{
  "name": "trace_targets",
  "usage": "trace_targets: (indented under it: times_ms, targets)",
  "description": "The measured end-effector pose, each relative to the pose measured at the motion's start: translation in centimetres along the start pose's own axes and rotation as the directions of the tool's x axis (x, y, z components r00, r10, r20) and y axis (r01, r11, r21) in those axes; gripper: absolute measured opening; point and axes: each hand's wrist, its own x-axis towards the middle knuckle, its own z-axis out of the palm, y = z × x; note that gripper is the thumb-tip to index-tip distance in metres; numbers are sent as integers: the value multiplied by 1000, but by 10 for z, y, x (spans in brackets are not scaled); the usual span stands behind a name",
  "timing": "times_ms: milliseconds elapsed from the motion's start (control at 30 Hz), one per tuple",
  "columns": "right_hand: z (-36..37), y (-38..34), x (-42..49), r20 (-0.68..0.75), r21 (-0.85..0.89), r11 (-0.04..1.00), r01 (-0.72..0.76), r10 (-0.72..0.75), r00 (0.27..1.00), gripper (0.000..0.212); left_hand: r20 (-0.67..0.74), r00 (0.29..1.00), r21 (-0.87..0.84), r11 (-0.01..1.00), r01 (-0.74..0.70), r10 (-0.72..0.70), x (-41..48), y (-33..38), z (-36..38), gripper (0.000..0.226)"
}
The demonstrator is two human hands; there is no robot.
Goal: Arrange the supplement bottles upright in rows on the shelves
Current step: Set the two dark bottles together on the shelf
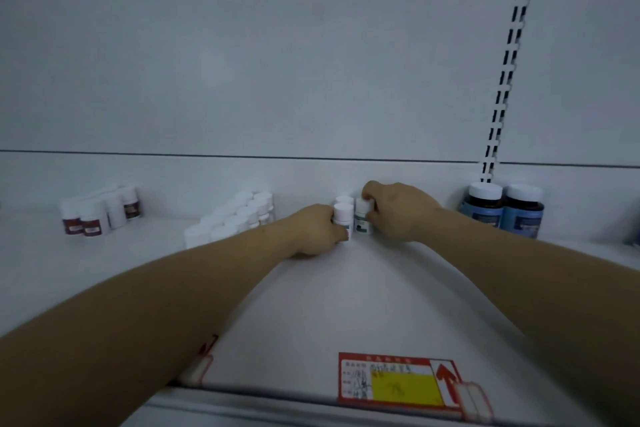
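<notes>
At frame centre the left hand (317, 230) grips one white-capped bottle (343, 217), the right hand (398, 211) its neighbour (362, 218), seemingly to square them upright together.

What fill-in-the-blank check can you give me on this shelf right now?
1. The left hand grips the left-hand bottle and the right hand grips the right-hand bottle; both caps are ____.
2. The two big blue bottles stand to the ____ of the right hand.
3. The far-left bottles carry dark ____ labels.
4. The price tag has a ____ panel.
Missing words: white; right; red; yellow.
</notes>
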Motion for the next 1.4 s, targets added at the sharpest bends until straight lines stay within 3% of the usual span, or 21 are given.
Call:
trace_targets:
  times_ms: [133,300,567,833,1067,1267,1400]
  targets:
    - [-8,-2,-5,12,9,999,-33,33,999,39,55,998,36,999,3,-5,-2,0,-10,33]
    - [-35,6,-18,-82,7,996,-85,85,993,46,-2,998,114,992,-57,57,-16,4,-30,70]
    - [-73,40,-73,-112,-52,963,-266,259,959,57,20,950,197,930,-310,313,-39,46,-25,74]
    - [-67,108,-120,-90,-55,908,-415,409,908,62,88,950,176,934,-310,299,-32,91,20,77]
    - [-55,160,-110,-37,18,947,-322,322,946,76,30,992,38,991,-128,126,16,140,53,79]
    - [-40,184,-97,-63,87,987,-133,139,988,54,-74,994,-178,980,-93,81,48,164,79,50]
    - [-38,192,-95,-96,147,987,-64,78,992,47,-208,977,-152,986,-72,39,56,162,88,37]
